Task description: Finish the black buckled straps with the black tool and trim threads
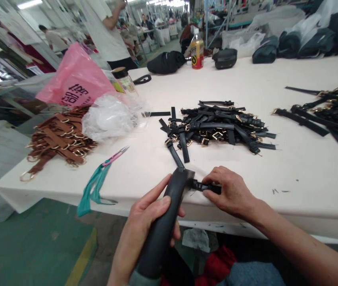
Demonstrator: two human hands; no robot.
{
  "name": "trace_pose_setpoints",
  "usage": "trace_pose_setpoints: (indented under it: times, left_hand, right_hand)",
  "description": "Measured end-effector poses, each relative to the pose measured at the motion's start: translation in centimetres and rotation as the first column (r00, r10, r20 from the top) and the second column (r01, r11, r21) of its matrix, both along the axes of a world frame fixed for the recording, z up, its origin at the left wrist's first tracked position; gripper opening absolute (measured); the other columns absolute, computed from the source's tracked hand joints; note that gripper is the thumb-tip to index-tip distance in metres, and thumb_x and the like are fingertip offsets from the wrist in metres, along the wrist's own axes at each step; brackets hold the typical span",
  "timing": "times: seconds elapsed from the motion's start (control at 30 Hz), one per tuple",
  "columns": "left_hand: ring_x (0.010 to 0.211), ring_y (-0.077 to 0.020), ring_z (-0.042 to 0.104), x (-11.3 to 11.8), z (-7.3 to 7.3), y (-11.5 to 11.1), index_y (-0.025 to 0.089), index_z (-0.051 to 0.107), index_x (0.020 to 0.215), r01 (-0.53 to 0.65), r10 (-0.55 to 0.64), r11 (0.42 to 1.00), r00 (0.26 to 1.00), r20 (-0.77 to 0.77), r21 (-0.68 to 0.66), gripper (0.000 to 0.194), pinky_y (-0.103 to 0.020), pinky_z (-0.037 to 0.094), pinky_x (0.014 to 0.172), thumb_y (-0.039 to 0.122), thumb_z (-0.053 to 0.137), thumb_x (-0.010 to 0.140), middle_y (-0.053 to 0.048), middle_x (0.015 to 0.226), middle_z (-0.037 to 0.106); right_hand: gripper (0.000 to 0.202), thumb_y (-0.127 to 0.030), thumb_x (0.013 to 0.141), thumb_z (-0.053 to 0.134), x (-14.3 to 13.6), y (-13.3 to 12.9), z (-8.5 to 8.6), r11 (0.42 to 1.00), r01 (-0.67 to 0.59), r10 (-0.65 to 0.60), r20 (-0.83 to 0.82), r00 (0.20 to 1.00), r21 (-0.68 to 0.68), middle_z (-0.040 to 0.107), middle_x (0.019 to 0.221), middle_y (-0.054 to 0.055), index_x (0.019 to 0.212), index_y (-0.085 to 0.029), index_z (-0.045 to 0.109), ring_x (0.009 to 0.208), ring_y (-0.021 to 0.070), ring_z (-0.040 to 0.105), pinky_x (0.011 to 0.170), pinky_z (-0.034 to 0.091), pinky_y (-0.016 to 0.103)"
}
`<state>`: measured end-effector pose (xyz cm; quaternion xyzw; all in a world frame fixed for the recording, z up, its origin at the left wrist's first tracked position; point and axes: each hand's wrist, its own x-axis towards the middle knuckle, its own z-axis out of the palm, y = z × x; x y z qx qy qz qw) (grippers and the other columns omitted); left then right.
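My left hand (154, 214) is wrapped around the long rounded body of a black handheld tool (169, 210), whose exact kind I cannot make out. Its head points up and to the right, towards a short black strap (198, 185). Thumb and fingers of my right hand (228, 190) pinch that strap close to the tool's head; whether the two touch is unclear. Just beyond the tool lies a big pile of black straps with gold buckles (216, 125), one loose strap (175, 155) reaching down to the tool's head.
On the left lie brown straps with gold rings (58, 139), a pink bag (76, 79), a clear plastic bag (106, 117) and pink thread snips (115, 155) with a teal ribbon (93, 190). More black straps (329, 113) are at right. A bottle (197, 49) stands at the back.
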<state>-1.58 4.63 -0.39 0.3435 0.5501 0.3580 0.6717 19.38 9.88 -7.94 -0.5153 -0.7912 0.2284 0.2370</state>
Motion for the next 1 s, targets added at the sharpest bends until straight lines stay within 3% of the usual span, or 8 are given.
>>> trace_pose_setpoints:
  times: [0.3, 0.67, 1.0]
  left_hand:
    - [0.048, -0.0177, 0.06, 0.1, 0.0, 0.3, 0.022, 0.03, 0.142, -0.029, 0.029, 1.0, 0.999, -0.02, 0.009, 0.072, -0.024, 0.047, 0.041, 0.036, 0.06, 0.078, -0.01, 0.076, 0.069]
    - [0.041, -0.0182, 0.058, -0.1, 0.2, -3.8, 0.022, 0.023, 0.144, -0.144, 0.14, 0.989, 0.986, -0.088, -0.039, 0.08, -0.024, 0.043, 0.035, 0.04, 0.063, 0.076, -0.01, 0.072, 0.069]
    - [0.045, -0.0179, 0.059, 0.3, 0.1, -1.3, 0.021, 0.028, 0.143, -0.088, 0.086, 0.996, 0.995, -0.049, -0.028, 0.076, -0.025, 0.046, 0.039, 0.035, 0.062, 0.077, -0.01, 0.073, 0.07]
  right_hand:
    - [0.014, -0.024, 0.072, 0.062, 0.1, -0.3, -0.3, 1.0, 0.007, -0.006, -0.027, 1.0, 0.013, 0.059, 0.079, 0.002, 0.085, -0.023, 0.066, 0.078, 0.0177, 0.052, 0.071, 0.039, 0.03]
    - [0.013, -0.022, 0.07, 0.061, 0.1, -0.3, -0.4, 1.0, 0.003, -0.002, -0.042, 0.999, 0.02, 0.06, 0.078, 0.002, 0.083, -0.023, 0.066, 0.078, 0.0175, 0.053, 0.071, 0.039, 0.03]
    - [0.012, -0.024, 0.07, 0.064, 0.0, -0.2, -0.3, 1.0, 0.014, -0.014, -0.05, 0.999, 0.007, 0.06, 0.077, 0.002, 0.082, -0.023, 0.066, 0.074, 0.0165, 0.053, 0.068, 0.039, 0.028]
